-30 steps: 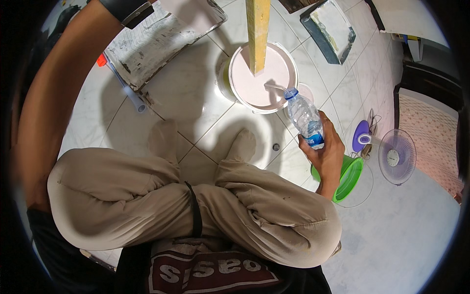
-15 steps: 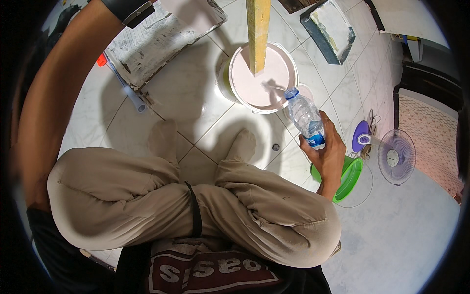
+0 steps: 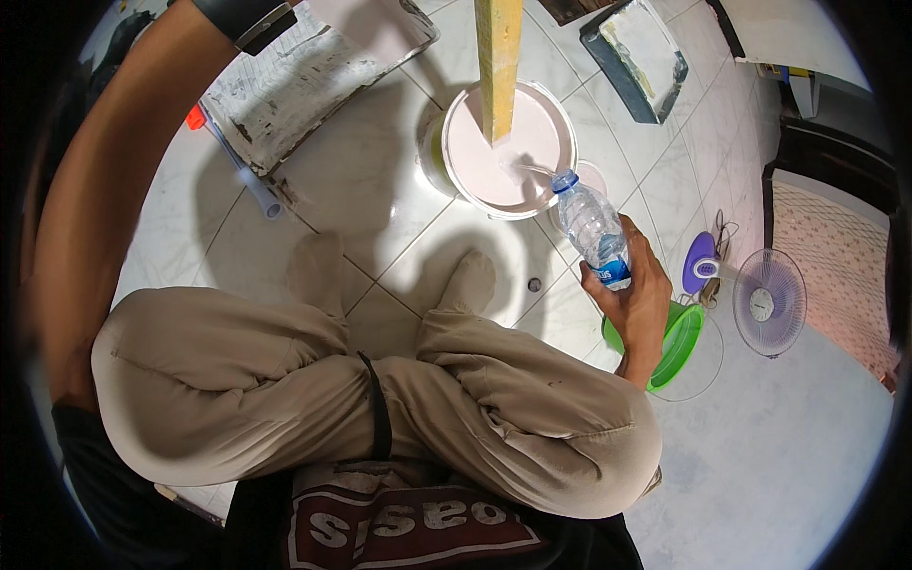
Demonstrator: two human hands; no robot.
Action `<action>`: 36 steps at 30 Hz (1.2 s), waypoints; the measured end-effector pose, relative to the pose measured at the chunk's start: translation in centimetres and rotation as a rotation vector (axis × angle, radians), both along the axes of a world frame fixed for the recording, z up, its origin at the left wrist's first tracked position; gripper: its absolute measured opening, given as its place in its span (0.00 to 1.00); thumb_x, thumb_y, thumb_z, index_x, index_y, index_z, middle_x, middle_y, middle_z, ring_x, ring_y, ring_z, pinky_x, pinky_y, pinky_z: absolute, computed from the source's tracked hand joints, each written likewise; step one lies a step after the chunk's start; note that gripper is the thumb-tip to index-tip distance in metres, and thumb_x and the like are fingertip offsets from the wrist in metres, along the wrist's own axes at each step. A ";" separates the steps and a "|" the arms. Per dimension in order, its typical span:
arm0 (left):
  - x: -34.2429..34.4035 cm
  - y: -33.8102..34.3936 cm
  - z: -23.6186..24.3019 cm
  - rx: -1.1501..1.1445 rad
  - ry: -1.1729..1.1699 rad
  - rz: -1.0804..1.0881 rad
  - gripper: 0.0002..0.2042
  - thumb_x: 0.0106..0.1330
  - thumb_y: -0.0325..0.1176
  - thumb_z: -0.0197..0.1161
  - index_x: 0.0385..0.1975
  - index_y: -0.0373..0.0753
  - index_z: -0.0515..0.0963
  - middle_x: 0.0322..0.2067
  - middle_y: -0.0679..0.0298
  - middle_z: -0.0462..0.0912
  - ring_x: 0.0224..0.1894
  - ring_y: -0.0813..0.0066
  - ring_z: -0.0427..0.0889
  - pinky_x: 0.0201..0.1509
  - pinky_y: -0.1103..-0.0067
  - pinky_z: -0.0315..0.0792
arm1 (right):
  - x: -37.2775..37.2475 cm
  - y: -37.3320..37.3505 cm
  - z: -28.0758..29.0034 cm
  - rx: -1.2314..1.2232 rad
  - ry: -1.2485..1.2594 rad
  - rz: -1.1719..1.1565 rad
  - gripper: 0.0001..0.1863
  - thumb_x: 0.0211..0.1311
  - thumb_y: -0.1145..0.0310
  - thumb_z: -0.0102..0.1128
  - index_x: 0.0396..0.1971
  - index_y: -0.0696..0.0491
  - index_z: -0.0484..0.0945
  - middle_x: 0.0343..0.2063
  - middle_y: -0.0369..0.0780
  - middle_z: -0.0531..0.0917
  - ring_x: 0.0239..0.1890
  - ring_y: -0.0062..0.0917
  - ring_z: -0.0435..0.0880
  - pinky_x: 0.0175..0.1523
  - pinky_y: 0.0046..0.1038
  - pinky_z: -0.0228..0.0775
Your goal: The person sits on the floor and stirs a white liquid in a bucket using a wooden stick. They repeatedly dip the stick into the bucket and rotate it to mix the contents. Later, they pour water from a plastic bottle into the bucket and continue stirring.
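Observation:
My right hand (image 3: 638, 290) is wrapped around the lower part of a clear plastic bottle (image 3: 589, 220) with a blue label. The uncapped bottle tilts forward, its blue neck at the near right rim of a white bucket (image 3: 434, 157). From its mouth a thin clear stream falls onto pale pink paint (image 3: 465, 142) inside. A yellowish wooden stick (image 3: 500, 66) stands in the paint, its upper end beyond the top edge. My left forearm, wearing a black wristwatch (image 3: 256, 24), reaches up at the left; the hand itself lies outside the picture.
A paint-smeared tray (image 3: 275, 104) and a blue-handled tool (image 3: 252, 180) lie on the tiles at the left. Another dark tray (image 3: 632, 71) sits beyond the bucket. On the right are a green basin (image 3: 679, 347) and a purple fan (image 3: 768, 302). A small container (image 3: 591, 178) stands beside the bucket.
Almost nothing has moved. The stream still runs from the tilted bottle into the paint, and the stick has shifted very slightly left.

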State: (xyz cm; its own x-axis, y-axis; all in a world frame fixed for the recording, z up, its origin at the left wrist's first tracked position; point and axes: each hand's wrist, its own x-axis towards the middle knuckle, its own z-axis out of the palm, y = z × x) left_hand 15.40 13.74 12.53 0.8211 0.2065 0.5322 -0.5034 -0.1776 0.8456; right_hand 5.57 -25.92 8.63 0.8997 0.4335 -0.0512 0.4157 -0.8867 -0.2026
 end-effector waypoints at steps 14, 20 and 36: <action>0.0 -0.2 0.6 -0.005 0.036 0.033 0.09 0.71 0.31 0.59 0.44 0.31 0.77 0.36 0.58 0.87 0.34 0.73 0.87 0.35 0.80 0.81 | 0.0 0.0 0.3 -0.038 0.032 -0.019 0.39 0.46 0.59 0.77 0.61 0.47 0.73 0.41 0.44 0.85 0.41 0.44 0.85 0.45 0.41 0.77; 0.6 0.2 0.5 -0.017 0.075 0.027 0.10 0.72 0.32 0.60 0.44 0.31 0.77 0.36 0.58 0.87 0.33 0.73 0.87 0.35 0.80 0.81 | 0.0 -0.2 0.1 0.006 0.005 -0.003 0.39 0.46 0.60 0.77 0.61 0.47 0.73 0.41 0.44 0.85 0.41 0.44 0.85 0.45 0.41 0.77; 0.8 0.5 0.3 0.014 0.053 0.024 0.09 0.72 0.31 0.59 0.43 0.31 0.78 0.36 0.57 0.86 0.36 0.73 0.87 0.41 0.78 0.83 | -0.1 0.0 0.3 -0.014 0.035 -0.020 0.40 0.45 0.61 0.79 0.62 0.51 0.74 0.49 0.46 0.85 0.46 0.44 0.87 0.48 0.39 0.80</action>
State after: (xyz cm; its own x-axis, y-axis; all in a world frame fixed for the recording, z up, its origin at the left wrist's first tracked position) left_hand 16.22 14.19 12.83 0.8432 0.2191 0.4910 -0.4533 -0.2012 0.8683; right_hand 5.52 -25.90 8.91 0.9059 0.4142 -0.0885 0.3905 -0.8976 -0.2045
